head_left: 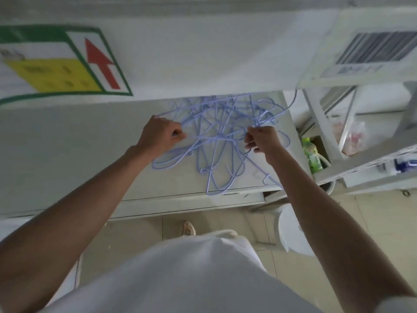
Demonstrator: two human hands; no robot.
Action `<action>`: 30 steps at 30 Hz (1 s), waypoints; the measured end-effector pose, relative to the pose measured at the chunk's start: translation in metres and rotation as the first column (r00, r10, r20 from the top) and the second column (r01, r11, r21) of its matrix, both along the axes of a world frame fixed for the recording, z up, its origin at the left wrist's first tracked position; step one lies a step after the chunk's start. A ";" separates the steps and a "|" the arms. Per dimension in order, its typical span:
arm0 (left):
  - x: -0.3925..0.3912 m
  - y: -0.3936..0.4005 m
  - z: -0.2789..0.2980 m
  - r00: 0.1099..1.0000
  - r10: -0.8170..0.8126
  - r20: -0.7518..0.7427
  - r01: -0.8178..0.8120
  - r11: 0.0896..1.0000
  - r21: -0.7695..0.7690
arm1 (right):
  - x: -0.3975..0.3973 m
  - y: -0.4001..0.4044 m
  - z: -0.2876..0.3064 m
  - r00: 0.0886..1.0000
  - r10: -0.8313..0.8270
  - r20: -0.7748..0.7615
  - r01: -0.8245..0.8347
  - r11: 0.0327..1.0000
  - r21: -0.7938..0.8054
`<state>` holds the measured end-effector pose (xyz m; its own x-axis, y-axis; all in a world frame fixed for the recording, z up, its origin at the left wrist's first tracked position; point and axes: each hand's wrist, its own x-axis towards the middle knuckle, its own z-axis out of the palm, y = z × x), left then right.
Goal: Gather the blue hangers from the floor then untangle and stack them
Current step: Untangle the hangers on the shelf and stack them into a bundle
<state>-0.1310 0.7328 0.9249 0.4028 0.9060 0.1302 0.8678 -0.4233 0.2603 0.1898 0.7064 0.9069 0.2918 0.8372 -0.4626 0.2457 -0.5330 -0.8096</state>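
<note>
I have my left hand curled around one wire at the left edge of the blue hangers and my right hand pinching another strand on the right side, gripping opposite sides so I can, I judge, pull one hanger free of the knot. The tangle lies on the white cabinet top against the wall, off the floor, so gathering looks done and nothing is stacked yet.

Soft, even indoor light, faint shadows, slight blur throughout, wide-angle bending at the edges
</note>
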 end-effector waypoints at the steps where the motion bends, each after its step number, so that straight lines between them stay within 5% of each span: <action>1: 0.002 0.000 -0.002 1.000 0.016 0.012 -0.016 1.000 -0.007 | -0.001 -0.001 -0.003 0.999 -0.038 -0.008 0.038 0.999 0.011; 6: 0.011 -0.006 -0.010 0.999 -0.019 0.051 0.020 1.000 -0.014 | 0.007 -0.026 -0.017 0.944 -0.326 -0.047 0.329 0.933 0.144; 16: 0.060 -0.046 -0.023 0.979 0.135 -0.151 -0.125 0.989 0.074 | 0.037 -0.086 -0.012 0.899 -0.373 0.229 0.312 0.913 0.264; 24: 0.108 -0.141 -0.043 0.908 0.407 -0.094 -0.415 0.906 -0.086 | 0.094 -0.152 -0.006 0.935 0.017 0.355 -0.143 0.932 0.332; 30: 0.117 -0.225 -0.041 0.828 0.558 -0.054 -0.560 0.824 -0.082 | 0.135 -0.172 0.002 0.795 0.329 0.510 -0.498 0.834 0.237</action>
